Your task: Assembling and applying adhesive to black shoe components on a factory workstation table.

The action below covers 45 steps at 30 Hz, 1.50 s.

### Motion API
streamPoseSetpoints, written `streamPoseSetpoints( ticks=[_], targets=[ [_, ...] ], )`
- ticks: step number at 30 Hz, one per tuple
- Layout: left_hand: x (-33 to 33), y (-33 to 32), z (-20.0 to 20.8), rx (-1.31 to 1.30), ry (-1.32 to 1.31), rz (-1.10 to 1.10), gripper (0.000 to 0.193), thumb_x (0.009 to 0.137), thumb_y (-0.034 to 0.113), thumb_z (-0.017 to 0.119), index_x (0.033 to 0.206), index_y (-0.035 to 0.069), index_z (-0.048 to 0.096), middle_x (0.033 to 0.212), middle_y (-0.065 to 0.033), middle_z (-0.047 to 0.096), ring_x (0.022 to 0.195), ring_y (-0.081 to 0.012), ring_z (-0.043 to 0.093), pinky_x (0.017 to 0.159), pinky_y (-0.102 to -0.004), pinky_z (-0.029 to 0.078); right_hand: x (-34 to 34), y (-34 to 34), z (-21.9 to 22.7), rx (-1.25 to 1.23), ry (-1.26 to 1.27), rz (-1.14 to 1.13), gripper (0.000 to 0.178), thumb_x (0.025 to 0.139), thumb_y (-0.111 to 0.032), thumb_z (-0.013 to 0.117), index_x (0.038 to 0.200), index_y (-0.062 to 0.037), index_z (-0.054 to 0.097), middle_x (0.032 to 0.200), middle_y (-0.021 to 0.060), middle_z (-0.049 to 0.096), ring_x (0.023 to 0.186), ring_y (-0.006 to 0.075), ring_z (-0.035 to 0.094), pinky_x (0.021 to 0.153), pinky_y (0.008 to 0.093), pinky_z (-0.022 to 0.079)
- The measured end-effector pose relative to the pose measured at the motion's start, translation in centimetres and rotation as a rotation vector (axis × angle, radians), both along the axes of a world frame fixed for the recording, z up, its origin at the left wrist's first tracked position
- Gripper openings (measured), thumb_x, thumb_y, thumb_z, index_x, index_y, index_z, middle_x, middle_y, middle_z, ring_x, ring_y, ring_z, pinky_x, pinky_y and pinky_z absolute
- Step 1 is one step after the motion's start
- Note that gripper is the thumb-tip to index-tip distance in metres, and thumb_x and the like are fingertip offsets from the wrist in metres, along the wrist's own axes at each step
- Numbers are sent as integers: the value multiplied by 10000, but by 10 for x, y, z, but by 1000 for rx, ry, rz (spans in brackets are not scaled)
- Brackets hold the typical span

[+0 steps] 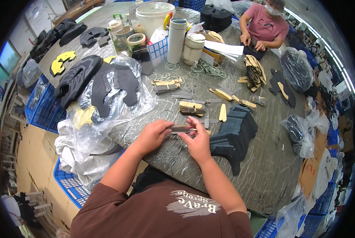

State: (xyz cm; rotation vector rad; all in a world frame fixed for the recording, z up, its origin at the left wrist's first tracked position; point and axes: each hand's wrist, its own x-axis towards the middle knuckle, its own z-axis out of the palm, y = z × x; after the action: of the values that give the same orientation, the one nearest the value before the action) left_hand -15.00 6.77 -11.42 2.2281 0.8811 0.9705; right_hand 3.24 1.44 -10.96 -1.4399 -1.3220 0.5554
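Note:
Between my two hands, low over the near part of the table, is a small stack of grey, round-ended strips (180, 129). My left hand (154, 135) pinches its left end, and my right hand (197, 141) grips the other end with thumb and fingers. Just beyond my fingers lies a banded bundle of cream and dark strips (191, 107). A loose cream strip pair (222, 112) rests right of it. Next to my right hand is a fanned stack of dark, curved foam pieces (237, 129).
Rubber bands (213, 70) lie mid-table near a white bottle (177, 39), jars and a white bucket (155, 14). Dark shaped pads (78, 77) and clear plastic (139, 107) cover the left side. Across the table, a person in pink (265, 25) handles a dark piece.

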Motion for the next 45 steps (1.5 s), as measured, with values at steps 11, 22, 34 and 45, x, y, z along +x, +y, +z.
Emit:
streamPoseSetpoints(
  ticks=[11,22,34,45],
  targets=[
    [-8,35,-3,-112,17,-9,339,766,113,718,1085,46,628,1056,-124,627,906,-266,606,798,-333,487,13,-22,-7,-79,202,5,179,779,-37,687,941,14,631,885,111,651,779,169,627,721,277,481],
    [15,-32,-24,-258,-23,-80,585,775,-98,440,1349,-19,356,1397,-242,359,1301,-382,340,1096,-405,265,-12,-43,-26,-132,-653,90,296,779,-41,613,1067,-6,551,988,158,522,956,345,483,865,418,402],
    [21,-28,-12,-1118,-829,-377,482,935,151,506,1365,-14,362,1379,-175,426,1270,-261,421,1061,-401,327,10,-51,-5,-609,1095,443,230,927,-107,516,1135,-9,510,925,55,531,744,172,494,680,300,417],
    [57,-45,-6,-1370,-945,-539,430,916,200,580,1275,17,430,978,-92,599,1144,-292,516,988,-451,395,19,-72,2,-634,1580,352,260,917,-93,555,1175,-83,520,963,66,537,770,174,529,639,285,455]
  ],
)
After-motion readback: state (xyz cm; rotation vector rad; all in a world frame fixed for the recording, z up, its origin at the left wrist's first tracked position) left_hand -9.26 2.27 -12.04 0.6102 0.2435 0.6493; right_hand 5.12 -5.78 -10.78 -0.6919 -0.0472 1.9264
